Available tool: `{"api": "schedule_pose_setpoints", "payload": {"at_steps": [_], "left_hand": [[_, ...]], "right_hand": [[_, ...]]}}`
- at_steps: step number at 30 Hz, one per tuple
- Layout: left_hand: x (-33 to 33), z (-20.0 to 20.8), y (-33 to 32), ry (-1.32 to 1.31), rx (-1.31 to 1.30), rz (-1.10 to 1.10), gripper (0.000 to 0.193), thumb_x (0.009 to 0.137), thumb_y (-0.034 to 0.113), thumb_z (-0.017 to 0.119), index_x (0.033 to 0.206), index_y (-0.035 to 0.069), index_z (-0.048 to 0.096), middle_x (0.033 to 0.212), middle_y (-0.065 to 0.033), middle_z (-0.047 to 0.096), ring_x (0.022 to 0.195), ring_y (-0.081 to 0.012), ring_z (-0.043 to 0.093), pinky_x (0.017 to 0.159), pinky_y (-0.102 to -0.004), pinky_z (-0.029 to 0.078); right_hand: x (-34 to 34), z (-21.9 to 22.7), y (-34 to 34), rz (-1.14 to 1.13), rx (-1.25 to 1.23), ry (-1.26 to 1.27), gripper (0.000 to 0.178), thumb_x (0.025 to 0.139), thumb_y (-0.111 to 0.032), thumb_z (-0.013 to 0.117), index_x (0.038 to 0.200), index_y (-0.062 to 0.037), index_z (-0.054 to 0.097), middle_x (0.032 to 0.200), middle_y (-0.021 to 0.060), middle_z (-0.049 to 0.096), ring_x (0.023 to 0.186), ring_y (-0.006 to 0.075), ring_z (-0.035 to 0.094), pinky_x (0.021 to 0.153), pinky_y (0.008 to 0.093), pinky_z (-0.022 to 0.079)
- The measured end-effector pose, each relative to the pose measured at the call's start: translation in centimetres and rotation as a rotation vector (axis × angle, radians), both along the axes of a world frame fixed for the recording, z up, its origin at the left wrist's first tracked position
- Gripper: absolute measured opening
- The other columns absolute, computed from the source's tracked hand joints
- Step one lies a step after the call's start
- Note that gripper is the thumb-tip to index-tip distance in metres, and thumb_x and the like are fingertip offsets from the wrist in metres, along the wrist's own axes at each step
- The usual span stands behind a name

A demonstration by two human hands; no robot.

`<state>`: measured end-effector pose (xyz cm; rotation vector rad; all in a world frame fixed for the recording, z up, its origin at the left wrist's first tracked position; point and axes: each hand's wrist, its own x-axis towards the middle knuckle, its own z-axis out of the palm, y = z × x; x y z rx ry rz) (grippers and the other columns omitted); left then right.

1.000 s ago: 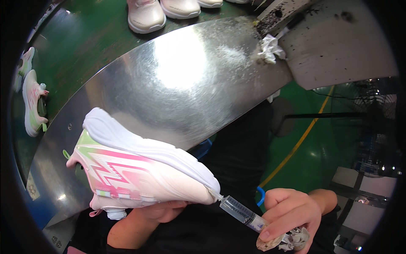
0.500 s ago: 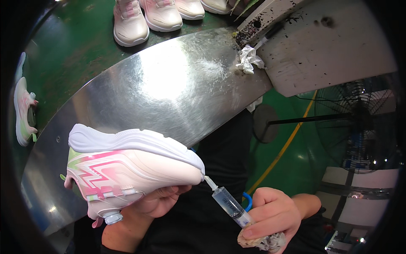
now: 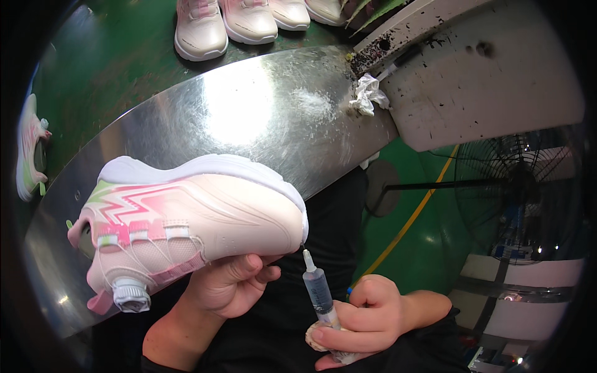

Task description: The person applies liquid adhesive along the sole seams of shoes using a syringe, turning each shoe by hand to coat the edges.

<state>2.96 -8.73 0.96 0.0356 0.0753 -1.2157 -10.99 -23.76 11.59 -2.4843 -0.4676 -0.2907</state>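
A pale pink sneaker (image 3: 249,205) with a white sole lies on its side in the air, sole turned away from me and toe to the right. My left hand (image 3: 233,286) grips it from beneath, fingers partly hidden by the upper. Between the fingers of my right hand (image 3: 367,314) is a clear syringe (image 3: 318,291) holding bluish-grey liquid, its tip pointing up at the toe, where sole meets upper. Whether the tip touches the shoe I cannot tell. Crumpled whitish material wraps the syringe's lower end, and a small blue piece shows by my right fingers.
A shiny metal plate (image 3: 168,130) curves across the green work surface. Several similar sneakers (image 3: 249,22) stand at the back, another (image 3: 32,149) at far left. Crumpled tissue (image 3: 369,94) lies beside a stained white panel (image 3: 491,81). A black fan (image 3: 519,186) stands at right.
The sneaker has rolled, showing more of its lacing side and dial. My right hand and the syringe have shifted left, and the syringe now stands more upright.
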Motion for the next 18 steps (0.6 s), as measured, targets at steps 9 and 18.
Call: {"api": "schedule_pose_setpoints", "payload": {"at_steps": [9, 18], "left_hand": [[-0.3, 0.5, 0.4, -0.082, 0.122, -0.024, 0.039, 0.089, 0.013, 0.062, 0.125, 0.004, 0.053, 0.12, -0.0206, 0.059, 0.118, -0.0309, 0.055, 0.08, -0.0272, 0.058], [-0.4, 1.1, 0.5, -0.089, 0.192, -0.023, 0.04, 0.088, 0.015, 0.064, 0.125, 0.005, 0.053, 0.118, -0.0189, 0.06, 0.113, -0.0286, 0.058, 0.078, -0.0259, 0.057]], "right_hand": [[-0.3, -1.8, 0.3, -0.027, -0.056, -0.137, 0.026, 0.081, -0.028, 0.068, 0.102, -0.0122, 0.066, 0.074, -0.0017, 0.054, 0.049, 0.0092, 0.029, 0.04, 0.0207, 0.024], [-1.0, -2.1, 0.5, -0.051, -0.094, -0.101, 0.036, 0.07, -0.04, 0.077, 0.098, -0.0198, 0.067, 0.075, -0.0056, 0.056, 0.061, 0.0118, 0.034, 0.049, 0.0215, 0.025]]}}
